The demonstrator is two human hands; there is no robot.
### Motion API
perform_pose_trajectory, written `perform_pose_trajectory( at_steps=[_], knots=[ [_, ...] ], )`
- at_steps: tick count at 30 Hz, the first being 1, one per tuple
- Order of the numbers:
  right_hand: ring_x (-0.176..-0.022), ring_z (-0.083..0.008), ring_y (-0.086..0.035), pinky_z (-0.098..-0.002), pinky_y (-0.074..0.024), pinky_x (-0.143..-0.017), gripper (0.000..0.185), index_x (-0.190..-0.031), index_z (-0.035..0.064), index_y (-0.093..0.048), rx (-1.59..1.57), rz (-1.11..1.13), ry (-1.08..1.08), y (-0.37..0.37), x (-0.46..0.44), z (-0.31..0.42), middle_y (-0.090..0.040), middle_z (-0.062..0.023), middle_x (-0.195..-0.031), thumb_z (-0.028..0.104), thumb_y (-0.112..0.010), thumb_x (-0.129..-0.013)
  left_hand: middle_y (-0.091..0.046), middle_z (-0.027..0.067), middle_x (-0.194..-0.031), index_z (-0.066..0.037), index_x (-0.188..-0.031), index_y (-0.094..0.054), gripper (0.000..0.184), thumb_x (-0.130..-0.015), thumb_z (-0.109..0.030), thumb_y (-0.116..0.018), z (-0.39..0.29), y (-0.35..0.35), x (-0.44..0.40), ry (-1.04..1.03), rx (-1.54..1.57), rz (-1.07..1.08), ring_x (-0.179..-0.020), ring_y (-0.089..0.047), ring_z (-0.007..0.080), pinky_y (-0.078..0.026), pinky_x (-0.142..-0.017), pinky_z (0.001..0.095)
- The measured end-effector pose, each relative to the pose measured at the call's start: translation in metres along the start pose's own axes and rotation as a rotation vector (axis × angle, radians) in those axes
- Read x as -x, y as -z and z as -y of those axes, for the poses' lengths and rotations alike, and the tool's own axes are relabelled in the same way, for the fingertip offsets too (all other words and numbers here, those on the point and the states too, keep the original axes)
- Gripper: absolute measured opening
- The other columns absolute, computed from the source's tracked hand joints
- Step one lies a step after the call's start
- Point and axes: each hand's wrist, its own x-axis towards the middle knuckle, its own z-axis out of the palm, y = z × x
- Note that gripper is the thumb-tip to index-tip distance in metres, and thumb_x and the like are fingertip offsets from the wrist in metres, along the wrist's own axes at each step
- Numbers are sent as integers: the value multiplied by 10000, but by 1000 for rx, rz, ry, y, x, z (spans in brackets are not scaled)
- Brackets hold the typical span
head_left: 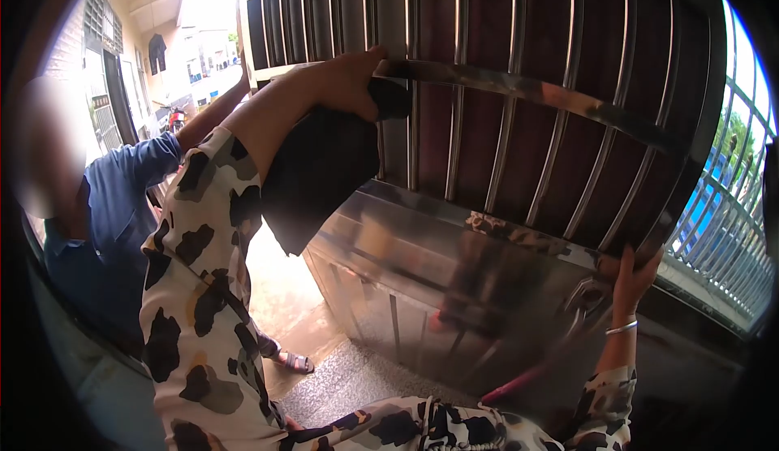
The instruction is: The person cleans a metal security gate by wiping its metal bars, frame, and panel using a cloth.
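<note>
Left hand (350, 82) gripping dark cloth (324, 163) against crossbar (487, 80); right hand (634, 282) closing around lower corner of barred metal panel (501, 151). Good control probably needing even pressure, firm low bracing, fingertips avoiding pinching edges. Beyond, person in blue (122, 199) reaching toward panel.

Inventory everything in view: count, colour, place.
Barred frame: one, silver, upper centre
Black item: one, black, below left forearm
Metal sheet: one, silver, below frame
Co-worker: one, blue shirt, left
Sandal: at least one, greyish, floor
Speckled slab: one, grey, bottom
Pink strip: one, pink, lower centre
Railing: one, silver, right
Hanging garment: one, dark, background left
Motorbike: one, red, background left
Bracelet: one, silver, right wrist
Left hand: one, bare, frame's crossbar
Right hand: one, bare, frame's lower edge
</note>
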Motion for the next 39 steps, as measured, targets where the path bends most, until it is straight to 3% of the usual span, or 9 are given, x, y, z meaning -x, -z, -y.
perform_pose_trajectory(
  at_steps=[5, 7, 11, 14, 17, 24, 29, 33, 39],
  knots=[
    [-827, -209, -545, -326, -434, -782, 616, -1304, -37, -336, 29, 47, -113, 5, 1, 3, -590, -131, -949, 144, -646, -803, -585, 208, -987, -38, -1166, -480, 718, -515, -197, -736, -5, 16, 20, 74, 117, 10, -912, -600, 302, -487, -764, 370],
    [-765, -178, -541, -306, -440, -732, 606, -1294, -42, -344, 70, -20, 103, 2, 1, 2, -584, -102, -873, 141, -648, -802, -587, 190, -904, -43, -1079, -531, 620, -512, -205, -722, -1, 22, 30, 75, 43, 39, -872, -600, 279, -482, -756, 370],
    [-693, -144, -523, -284, -436, -662, 592, -1282, -43, -356, -17, 27, -79, 4, 2, 12, -557, -64, -783, 132, -651, -800, -607, 176, -903, -41, -1081, -527, 612, -533, -215, -735, -4, 30, 30, 106, -103, 42, -872, -610, 289, -479, -770, 379],
    [-617, -114, -498, -263, -422, -597, 588, -1279, -41, -360, 8, -8, 8, 2, 0, 9, -519, -30, -704, 119, -655, -796, -610, 207, -937, -21, -1077, -522, 528, -659, -280, -714, 2, 34, 11, -70, -95, -271, -918, -606, 333, -486, -763, 399],
    [-611, -103, -493, -254, -421, -595, 584, -1283, -40, -356, 35, -11, -33, 1, 0, 13, -514, -23, -688, 108, -650, -800, -623, 201, -974, -49, -1115, -510, 402, -869, -367, -516, -16, 29, -13, 194, -186, -415, -940, -599, 370, -476, -785, 437],
    [-581, -90, -495, -238, -417, -571, 594, -1307, -35, -333, 4, 30, -46, 4, 2, 9, -506, -9, -674, 100, -634, -814, -612, 225, -982, -48, -1107, -544, 326, -869, -265, -498, -17, 8, -33, 228, -277, -315, -946, -582, 385, -471, -814, 440],
    [-599, -85, -478, -236, -414, -599, 605, -1309, -38, -330, -16, 21, -80, 4, 4, 10, -514, -9, -689, 103, -638, -808, -629, 169, -1004, -33, -1099, -585, 373, -853, -309, -531, 6, 47, -50, 6, -197, 135, -952, -605, 274, -463, -835, 373],
    [-615, -99, -475, -253, -420, -633, 625, -1302, -45, -331, 6, 11, 3, 3, -1, 10, -523, -17, -690, 109, -653, -789, -625, 138, -1032, -12, -1125, -571, 437, -850, -351, -568, 20, 43, -29, 96, 214, 32, -951, -591, 211, -452, -851, 346],
    [-646, -116, -491, -261, -423, -646, 638, -1299, -32, -334, 2, 3, 16, 3, 2, 4, -532, -39, -730, 103, -665, -770, -633, 148, -1009, -40, -1123, -581, 394, -796, -255, -631, -11, 36, -5, -152, 187, -345, -932, -615, 238, -466, -836, 343]
  ],
)
